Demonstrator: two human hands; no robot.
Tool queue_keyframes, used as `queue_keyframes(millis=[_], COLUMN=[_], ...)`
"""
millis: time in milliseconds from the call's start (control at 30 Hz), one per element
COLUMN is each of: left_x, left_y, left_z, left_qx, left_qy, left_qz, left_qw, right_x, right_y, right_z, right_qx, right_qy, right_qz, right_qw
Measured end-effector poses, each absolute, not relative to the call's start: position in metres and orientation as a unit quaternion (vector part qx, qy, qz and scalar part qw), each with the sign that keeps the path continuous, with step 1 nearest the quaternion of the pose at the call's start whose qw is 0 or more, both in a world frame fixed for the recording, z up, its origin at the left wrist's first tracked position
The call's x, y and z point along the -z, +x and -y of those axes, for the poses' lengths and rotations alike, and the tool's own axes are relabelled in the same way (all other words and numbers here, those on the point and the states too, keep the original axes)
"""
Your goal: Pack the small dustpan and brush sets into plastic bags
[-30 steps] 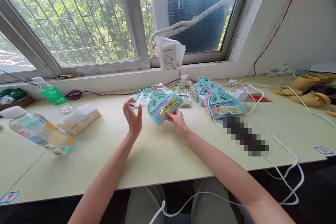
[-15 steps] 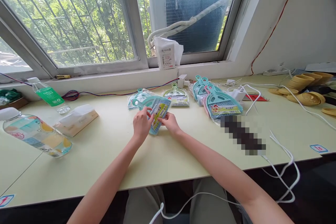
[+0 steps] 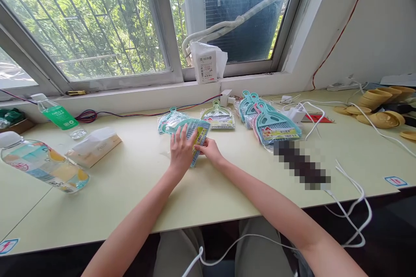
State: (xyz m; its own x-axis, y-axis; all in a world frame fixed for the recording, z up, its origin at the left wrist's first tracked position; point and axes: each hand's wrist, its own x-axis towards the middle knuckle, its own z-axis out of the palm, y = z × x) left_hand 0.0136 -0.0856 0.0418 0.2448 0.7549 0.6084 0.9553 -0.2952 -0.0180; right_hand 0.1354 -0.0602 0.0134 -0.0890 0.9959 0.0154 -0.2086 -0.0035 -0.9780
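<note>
A teal dustpan and brush set [image 3: 203, 128] with a yellow-green label is tilted up in front of me, its handle pointing left. My left hand [image 3: 181, 149] lies over its face with fingers stretched out, covering part of the label. At the lower right edge, my right hand [image 3: 211, 152] pinches the set between thumb and fingers. Just behind it lie a wrapped teal set [image 3: 172, 117] and a wrapped green dustpan set [image 3: 218, 117]. More wrapped teal and pink sets [image 3: 274, 121] overlap in a pile to the right.
On the left stand a large drink bottle [image 3: 45, 166], a green-labelled bottle [image 3: 60, 117] and a tissue pack [image 3: 94, 147]. A blurred dark object [image 3: 302, 164] and white cables [image 3: 354, 186] lie at right. Yellow-brown cups [image 3: 377, 99] sit far right, below the window wall.
My left hand has gone from a bent-finger hold to lying flat across the set, shifting slightly right. The right hand keeps its grip at the edge.
</note>
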Motion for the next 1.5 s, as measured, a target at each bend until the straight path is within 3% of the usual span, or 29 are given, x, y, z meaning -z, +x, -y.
queue_keyframes(millis=[533,967,1400,1500], left_x=[-0.041,-0.038,-0.031,-0.037], left_y=[0.021,0.016,0.013,0.019], left_z=[0.089,0.086,0.082,0.088], left_qx=[0.231,0.249,0.265,0.331], left_qy=[-0.77,-0.819,-0.864,-0.862], left_qz=[0.56,0.476,0.428,0.383], left_qw=[0.201,0.202,0.027,0.014], right_x=[-0.016,-0.021,-0.028,-0.028], right_y=[0.139,0.152,0.154,0.157], right_z=[0.057,0.052,0.056,0.056], right_qx=[-0.571,-0.565,-0.586,-0.586], right_qy=[-0.428,-0.42,-0.395,-0.384], right_qz=[0.449,0.382,0.339,0.328], right_qw=[0.537,0.599,0.621,0.634])
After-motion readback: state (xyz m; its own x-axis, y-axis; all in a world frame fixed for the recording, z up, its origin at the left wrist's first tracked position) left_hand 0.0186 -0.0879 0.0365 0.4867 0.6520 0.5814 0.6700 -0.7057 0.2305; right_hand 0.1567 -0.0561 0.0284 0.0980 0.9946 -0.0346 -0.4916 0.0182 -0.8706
